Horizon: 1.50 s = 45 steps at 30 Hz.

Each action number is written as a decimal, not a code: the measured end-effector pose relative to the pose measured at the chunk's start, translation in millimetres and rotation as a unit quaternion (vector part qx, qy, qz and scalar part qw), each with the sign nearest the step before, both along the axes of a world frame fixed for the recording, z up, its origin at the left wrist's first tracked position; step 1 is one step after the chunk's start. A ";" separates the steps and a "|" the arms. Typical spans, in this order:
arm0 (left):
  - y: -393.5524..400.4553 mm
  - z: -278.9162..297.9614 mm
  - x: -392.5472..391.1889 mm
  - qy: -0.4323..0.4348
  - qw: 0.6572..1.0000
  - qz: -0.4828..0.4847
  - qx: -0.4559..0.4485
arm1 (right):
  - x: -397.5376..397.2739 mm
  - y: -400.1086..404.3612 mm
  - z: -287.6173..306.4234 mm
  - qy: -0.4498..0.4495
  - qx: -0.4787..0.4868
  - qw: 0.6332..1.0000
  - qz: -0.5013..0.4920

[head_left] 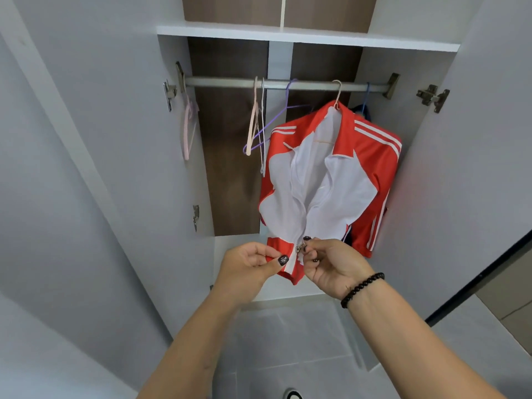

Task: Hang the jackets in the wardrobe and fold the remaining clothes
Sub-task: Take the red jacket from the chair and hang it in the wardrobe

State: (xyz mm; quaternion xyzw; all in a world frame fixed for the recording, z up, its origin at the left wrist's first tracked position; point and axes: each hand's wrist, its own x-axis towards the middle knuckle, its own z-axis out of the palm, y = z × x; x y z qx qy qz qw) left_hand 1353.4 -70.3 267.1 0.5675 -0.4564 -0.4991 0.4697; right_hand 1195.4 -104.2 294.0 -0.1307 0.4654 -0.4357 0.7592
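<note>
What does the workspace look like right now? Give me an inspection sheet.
Surface: wardrobe floor white, bare where visible.
Job's things: red-white jacket on a hanger on the rail, front open, zipper at the hem.
Clutter: spare hangers on the rail; a dark garment behind the jacket.
Grippers: left hand pinches the hem; right hand pinches at the zipper.
Cables: nothing seen.
Surroundings: both doors open, tiled floor below.

Open rail (224,82) left of hangers (256,122); jacket (331,180) blocking right.
</note>
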 end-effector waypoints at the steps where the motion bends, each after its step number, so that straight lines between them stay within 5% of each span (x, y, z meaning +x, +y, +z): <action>1: -6.5 1.3 -2.3 -0.007 1.000 0.002 0.001 | -1.6 -7.9 0.5 0.001 0.003 1.000 0.004; 9: -61.6 5.9 -12.3 -0.075 0.996 0.029 -0.031 | -4.8 -69.4 0.0 -0.008 0.000 1.000 0.025; 15: -74.5 -13.6 -20.8 0.064 0.996 0.058 0.017 | -0.9 -75.1 -21.1 -0.019 0.009 0.998 0.054; 24: -69.7 -34.5 -32.7 0.095 0.994 0.055 0.027 | 1.2 -47.8 -40.6 0.022 0.020 0.999 0.039; 33: -43.8 -35.9 -18.7 0.071 0.997 0.015 0.040 | 4.2 -31.1 -36.3 -0.069 0.047 0.996 -0.040; 45: -16.8 -33.4 9.7 -0.014 0.997 0.025 0.065 | -21.3 -64.4 4.6 -0.034 -0.009 0.996 -0.079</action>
